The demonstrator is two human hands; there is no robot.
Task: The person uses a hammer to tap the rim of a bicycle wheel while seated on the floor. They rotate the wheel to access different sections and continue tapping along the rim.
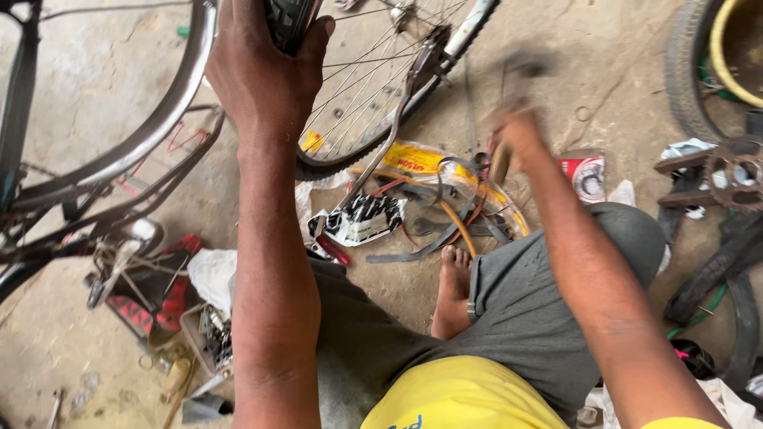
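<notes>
2 hands in view, both the person's own. Left hand [262,71] clamped over the tyre [288,22] of the bicycle wheel [373,79] at top centre, fingers wrapped over the tread, thumb on the near side; firm closed grip. Right hand [515,139] is motion-blurred, looks closed around a tool [517,75] with a dark head, kind unclear; cannot tell exactly how tight.

Wheel sits upright against the concrete floor [95,79], rim, spokes and a frame stay [401,103] visible, just right of the left hand. Handling judgement: wheel is fairly light but rigid, rubber tyre gives good friction, so the tyre top is the sane hold; spokes are thin and bendable, avoid gripping them. Tool likely small, hard, metal; hold by the handle.

Around: second bike's mudguard [171,103] at left, yellow packet and loose tube strips [445,199] beyond the bare foot [453,290], small red-white tin [586,176] near the right hand, sprocket [735,175] and old tyres [739,262] at right, box of small parts [213,334] lower left.
</notes>
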